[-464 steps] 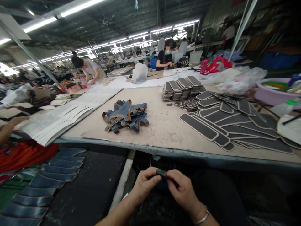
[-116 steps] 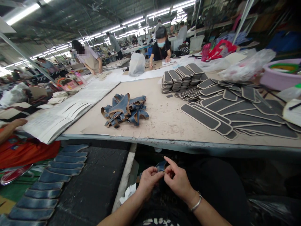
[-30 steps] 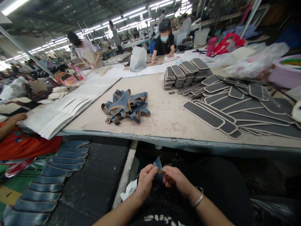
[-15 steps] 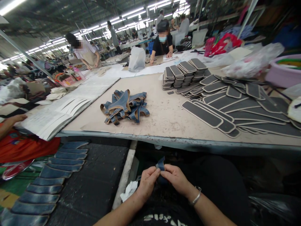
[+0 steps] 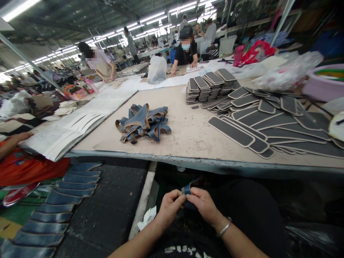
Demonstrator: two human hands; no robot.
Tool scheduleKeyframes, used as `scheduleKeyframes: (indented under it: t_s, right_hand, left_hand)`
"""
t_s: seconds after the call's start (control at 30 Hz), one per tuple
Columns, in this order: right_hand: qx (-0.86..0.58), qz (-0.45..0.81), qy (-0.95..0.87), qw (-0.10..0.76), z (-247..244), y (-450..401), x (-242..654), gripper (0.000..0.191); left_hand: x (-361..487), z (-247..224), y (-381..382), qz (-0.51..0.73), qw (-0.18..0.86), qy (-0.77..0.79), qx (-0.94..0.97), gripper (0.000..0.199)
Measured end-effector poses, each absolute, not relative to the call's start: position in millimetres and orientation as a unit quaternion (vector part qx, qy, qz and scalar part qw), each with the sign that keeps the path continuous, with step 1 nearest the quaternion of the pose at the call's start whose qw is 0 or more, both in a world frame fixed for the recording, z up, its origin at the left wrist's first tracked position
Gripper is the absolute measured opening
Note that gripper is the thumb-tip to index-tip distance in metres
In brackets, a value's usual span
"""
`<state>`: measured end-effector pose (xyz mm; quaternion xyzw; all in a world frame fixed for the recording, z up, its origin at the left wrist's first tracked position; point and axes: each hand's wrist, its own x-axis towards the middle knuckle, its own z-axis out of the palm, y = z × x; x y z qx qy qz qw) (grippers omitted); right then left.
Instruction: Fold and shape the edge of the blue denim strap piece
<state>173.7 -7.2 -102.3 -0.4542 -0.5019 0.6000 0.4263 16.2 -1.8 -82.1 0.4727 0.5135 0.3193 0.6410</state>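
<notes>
Close to my body, below the table edge, both hands pinch one small blue leather piece (image 5: 187, 189) with a tan edge. My left hand (image 5: 170, 205) grips its left side between thumb and fingers. On the other side my right hand (image 5: 203, 202), with a silver bracelet at the wrist, closes on it, the thumb tips almost meeting. Part of the piece is hidden behind the fingers. A heap of similar curved blue leather pieces (image 5: 139, 120) lies on the table ahead. To the left, a row of blue leather strips (image 5: 57, 206) overlaps along a black board.
Dark grey panels with pale borders (image 5: 271, 122) are stacked and fanned out on the table (image 5: 182, 143) at right. White sheets (image 5: 77, 130) lie at left, beside a person's arm (image 5: 13, 141). Across the table a masked person (image 5: 186, 53) works. A purple basin (image 5: 322, 84) stands far right.
The blue piece has turned and bent between my fingers, its upper end now curling toward the right. Both hands have shifted slightly. The heap and strips lie as before.
</notes>
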Motion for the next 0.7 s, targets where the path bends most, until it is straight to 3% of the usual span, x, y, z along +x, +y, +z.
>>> scheduleKeyframes:
  t_s: [0.23,0.4,0.57,0.7]
  right_hand:
    - [-0.421,0.719,-0.440,0.336,-113.2,-6.5,176.0,0.062]
    - [-0.431,0.674,-0.497,0.338,-102.6,-4.2,175.3,0.042]
    - [-0.457,0.607,-0.531,0.376,-98.4,-4.8,175.3,0.034]
    - [-0.475,0.572,-0.548,0.383,-107.6,-5.4,178.1,0.038]
  left_hand:
    - [12.2,-93.7,-3.9,0.330,0.643,0.512,0.464,0.034]
    - [13.0,-92.4,-4.8,0.305,0.565,0.551,0.533,0.039]
    - [12.4,-97.2,-6.3,0.310,0.605,0.533,0.504,0.046]
    - [-1.3,-102.1,-4.9,0.348,0.486,0.518,0.612,0.040]
